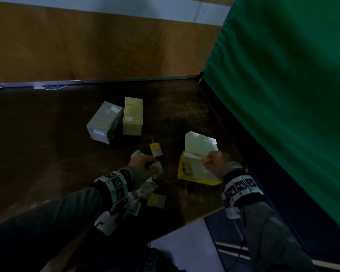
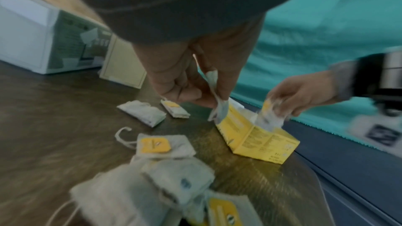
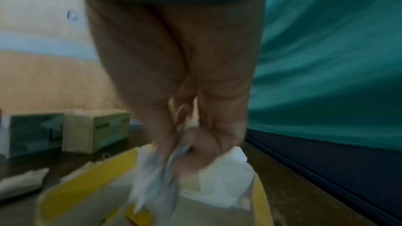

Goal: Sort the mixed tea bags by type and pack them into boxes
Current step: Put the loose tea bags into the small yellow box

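An open yellow box stands at the right of the dark table, its white lid up. My right hand pinches a yellow-tagged tea bag over the box's opening. My left hand pinches a white tea bag just left of the box, above a loose pile of tea bags. A single yellow-tagged bag lies beyond my left hand.
Two closed boxes stand further back: a green-white box and a pale yellow box. A green curtain hangs along the table's right side. The table's near edge runs diagonally below my wrists.
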